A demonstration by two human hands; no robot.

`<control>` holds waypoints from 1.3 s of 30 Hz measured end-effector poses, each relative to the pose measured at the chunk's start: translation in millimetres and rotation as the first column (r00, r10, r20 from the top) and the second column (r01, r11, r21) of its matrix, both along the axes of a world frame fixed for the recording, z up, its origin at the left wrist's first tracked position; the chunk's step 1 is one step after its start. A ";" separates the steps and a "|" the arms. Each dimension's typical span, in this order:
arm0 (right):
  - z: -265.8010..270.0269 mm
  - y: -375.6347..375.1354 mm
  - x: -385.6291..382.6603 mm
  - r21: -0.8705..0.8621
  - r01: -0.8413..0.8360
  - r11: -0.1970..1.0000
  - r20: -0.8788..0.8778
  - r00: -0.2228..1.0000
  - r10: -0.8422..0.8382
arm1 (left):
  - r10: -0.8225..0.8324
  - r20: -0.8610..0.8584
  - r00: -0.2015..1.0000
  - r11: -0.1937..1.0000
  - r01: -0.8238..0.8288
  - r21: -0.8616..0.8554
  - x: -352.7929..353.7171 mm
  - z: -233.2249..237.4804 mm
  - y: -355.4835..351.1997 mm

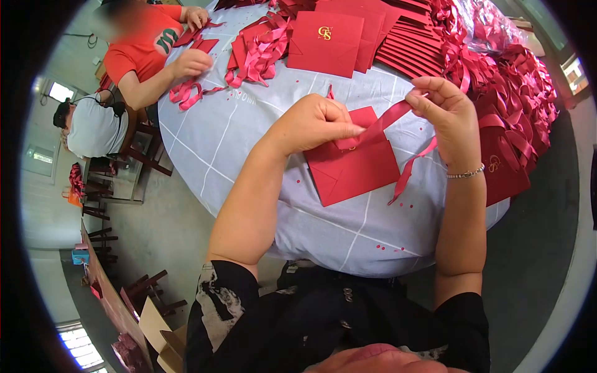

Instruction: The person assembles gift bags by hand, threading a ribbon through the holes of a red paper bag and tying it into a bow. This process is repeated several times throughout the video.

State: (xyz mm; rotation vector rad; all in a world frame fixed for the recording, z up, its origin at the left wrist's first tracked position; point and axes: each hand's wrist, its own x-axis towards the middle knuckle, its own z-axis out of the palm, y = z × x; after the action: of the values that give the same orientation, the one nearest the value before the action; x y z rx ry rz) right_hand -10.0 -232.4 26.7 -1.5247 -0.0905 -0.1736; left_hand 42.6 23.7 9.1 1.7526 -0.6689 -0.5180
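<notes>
A red paper gift bag lies flat on the cloth-covered table in front of me, its top edge pointing away. My left hand is over the bag's upper part, thumb and fingers closed on a red ribbon. The ribbon runs taut up to my right hand, which pinches it between thumb and fingertip. From the right hand a loose ribbon tail hangs down beside the bag. My left fingers hide part of the bag's gold print.
Red gift bags with gold letters lie beyond my hands. A big pile of ribboned bags covers the right side. A person in a red shirt handles ribbons at the far left. Small red dots lie on the tablecloth.
</notes>
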 end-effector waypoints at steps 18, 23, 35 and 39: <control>-36.8 32.2 7.4 -0.340 -0.238 0.910 -0.273 0.951 0.147 | 0.139 0.466 0.874 0.913 -0.295 0.282 -2.5 -19.4 -7.8; -35.2 40.5 2.5 -0.512 -0.126 0.849 -0.120 0.990 0.074 | 0.181 0.339 0.923 0.937 -0.267 0.224 -8.2 -11.5 -8.6; -33.1 47.0 1.0 -0.617 0.019 0.787 -0.011 0.999 -0.033 | 0.130 0.684 0.718 0.970 -0.235 0.062 -13.3 -13.4 -15.1; -29.1 53.7 -2.9 -0.665 0.084 0.742 0.028 0.996 -0.087 | 0.090 0.752 0.653 0.974 -0.214 0.069 -15.2 -12.5 -17.1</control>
State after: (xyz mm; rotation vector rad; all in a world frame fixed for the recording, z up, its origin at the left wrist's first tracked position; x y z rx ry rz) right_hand -12.8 -178.7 -2.4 -2.2574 -0.0817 -0.2252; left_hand 27.4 6.6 -3.5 2.1455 -1.0533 0.3351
